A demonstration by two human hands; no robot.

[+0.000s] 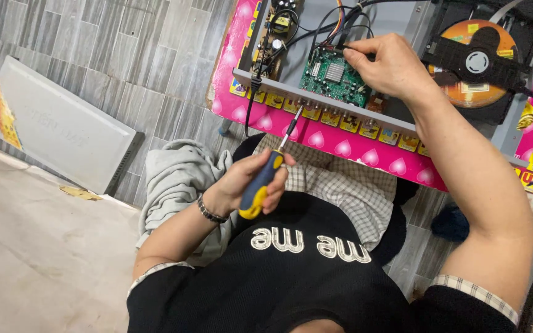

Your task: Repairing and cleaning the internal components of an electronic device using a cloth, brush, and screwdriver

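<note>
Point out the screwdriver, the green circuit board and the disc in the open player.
screwdriver (pixel 260 185): head view, on the blue and yellow handle held in the left hand (pixel 248 182).
green circuit board (pixel 331 77): head view, near its silver chip.
disc (pixel 461 92): head view, on its orange face below the black clamp.

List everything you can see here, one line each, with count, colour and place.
screwdriver: one, yellow and blue handle, held in the left hand, tip up near the case edge
green circuit board: one, green, inside the open case, under the right hand
brown circuit board: one, brown, left part of the case
player case: one, grey, open, on the pink table
disc drive: one, black with an orange disc, right of the case
wires: several, black and orange, above the green board
table: one, pink with hearts, top of view
cover panel: one, grey, lying on the tiled floor at left
bracelet: one, dark, left wrist
left hand: one, gripping the screwdriver
right hand: one, fingertips on a wire at the green board
</note>
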